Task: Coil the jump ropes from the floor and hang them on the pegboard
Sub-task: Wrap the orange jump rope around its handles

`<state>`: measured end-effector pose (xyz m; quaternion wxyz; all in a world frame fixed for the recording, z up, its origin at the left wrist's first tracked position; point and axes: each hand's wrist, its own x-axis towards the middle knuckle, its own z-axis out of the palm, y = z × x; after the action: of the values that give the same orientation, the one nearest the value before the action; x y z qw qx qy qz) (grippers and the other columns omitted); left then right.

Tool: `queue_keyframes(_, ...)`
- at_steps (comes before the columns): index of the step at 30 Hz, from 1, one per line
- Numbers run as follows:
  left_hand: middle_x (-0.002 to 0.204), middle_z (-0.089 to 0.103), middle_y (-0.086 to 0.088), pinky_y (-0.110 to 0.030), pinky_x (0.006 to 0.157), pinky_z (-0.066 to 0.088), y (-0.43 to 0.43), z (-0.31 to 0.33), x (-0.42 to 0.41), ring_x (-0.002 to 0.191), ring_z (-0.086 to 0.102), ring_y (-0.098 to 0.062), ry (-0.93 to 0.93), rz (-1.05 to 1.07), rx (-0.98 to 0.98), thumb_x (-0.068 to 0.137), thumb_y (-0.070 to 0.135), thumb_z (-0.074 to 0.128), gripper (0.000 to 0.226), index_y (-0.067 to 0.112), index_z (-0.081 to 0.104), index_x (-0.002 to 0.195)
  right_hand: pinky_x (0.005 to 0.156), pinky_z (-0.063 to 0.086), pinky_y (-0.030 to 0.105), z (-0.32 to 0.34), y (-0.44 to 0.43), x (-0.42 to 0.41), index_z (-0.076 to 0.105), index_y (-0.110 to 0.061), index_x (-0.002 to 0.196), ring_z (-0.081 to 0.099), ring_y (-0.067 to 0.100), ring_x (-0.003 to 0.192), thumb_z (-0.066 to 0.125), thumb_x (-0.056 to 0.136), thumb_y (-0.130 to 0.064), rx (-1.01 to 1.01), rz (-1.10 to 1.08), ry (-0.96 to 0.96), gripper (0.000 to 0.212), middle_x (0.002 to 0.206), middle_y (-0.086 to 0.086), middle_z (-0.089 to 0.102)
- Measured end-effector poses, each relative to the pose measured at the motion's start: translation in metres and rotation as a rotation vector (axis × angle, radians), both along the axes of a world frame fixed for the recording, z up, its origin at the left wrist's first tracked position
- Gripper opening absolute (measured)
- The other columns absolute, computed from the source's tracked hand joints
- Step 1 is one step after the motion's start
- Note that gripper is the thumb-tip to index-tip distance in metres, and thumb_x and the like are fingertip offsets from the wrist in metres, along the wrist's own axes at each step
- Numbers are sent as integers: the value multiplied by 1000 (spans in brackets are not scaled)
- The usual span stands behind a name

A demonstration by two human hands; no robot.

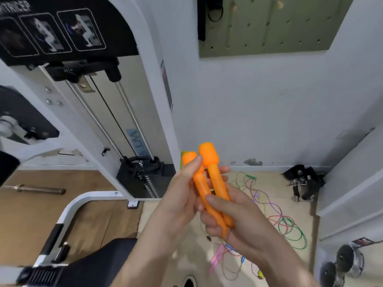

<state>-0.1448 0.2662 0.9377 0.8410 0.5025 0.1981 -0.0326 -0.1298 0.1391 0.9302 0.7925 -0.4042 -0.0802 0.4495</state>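
Observation:
Two orange jump-rope handles (213, 183) are held side by side in front of me, caps pointing up. My left hand (182, 195) grips them near the top, thumb on the left cap. My right hand (232, 220) wraps their lower ends, thumb across the front. A yellow-green rope loop (182, 160) shows behind my left hand. Several other jump ropes (277, 216) in green, purple, red, blue and pink lie tangled on the floor below. The green pegboard (267, 27) hangs on the wall at the upper right, with a black loop (215, 11) hanging at its left edge.
A white cable weight machine (116, 112) with its weight stack (149, 183) fills the left. A metal bar (39, 189) lies on the wooden floor. A black strap bundle (302, 181) sits by the wall. Chrome dumbbells (342, 264) stand at the lower right.

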Motion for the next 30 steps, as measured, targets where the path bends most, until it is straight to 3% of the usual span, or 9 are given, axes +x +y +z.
queue_keyframes(3,113,68,-16,-39,81,52,10,10,-6,88,67,-27,-97,40,-295,76,46,60,57,8,59,119,43,40,21,-8,1,-18,53,-1,120,49,16,54,73,79,-11,144,163,145,47,79,14,55)
queue_keyframes(5,98,66,-14,-32,66,55,13,12,-8,75,64,-25,-182,17,-450,70,35,72,54,7,58,114,47,45,23,-12,3,-29,50,1,130,51,15,58,71,83,-15,223,270,220,53,80,11,55)
queue_keyframes(8,86,59,-11,-25,57,53,14,11,-14,69,58,-21,-237,-88,-517,70,23,74,33,9,60,96,53,55,32,-13,8,-42,53,-6,130,53,19,62,58,93,-17,327,361,289,39,81,11,56)
queue_keyframes(15,82,61,-10,-29,64,53,39,15,-33,69,62,-23,-230,0,-388,82,26,54,15,13,61,86,42,46,18,-20,37,-62,55,-15,109,56,15,66,49,91,-21,456,493,294,20,87,7,54)
queue_keyframes(19,86,68,-9,-33,71,53,63,21,-47,79,67,-22,-242,46,-235,79,28,60,16,14,68,78,45,46,18,-21,56,-73,46,-19,107,52,15,64,58,84,-17,381,516,253,25,81,6,52)
queue_keyframes(22,84,70,-8,-26,62,54,74,30,-58,75,69,-20,-284,32,-154,77,21,63,9,15,68,72,54,49,20,-17,68,-75,42,-17,112,50,15,66,61,83,-22,333,568,211,35,80,4,49)
queue_keyframes(24,82,71,-8,-25,59,54,80,36,-64,73,69,-19,-301,30,-72,77,16,68,9,16,70,68,56,47,21,-12,76,-74,48,-16,101,47,11,60,65,83,-26,250,575,163,26,71,0,46)
queue_keyframes(27,81,73,-7,-25,58,54,86,40,-65,72,71,-18,-282,80,-21,73,23,65,13,16,72,64,51,39,19,-5,84,-73,48,-20,78,36,4,44,74,80,-32,103,517,107,29,57,-6,36)
queue_keyframes(30,86,73,-8,-25,61,54,93,42,-66,74,71,-18,-209,82,-27,80,32,61,21,16,71,72,40,33,13,-2,89,-76,54,-23,75,34,-1,40,70,83,-37,102,502,158,23,54,-10,36)
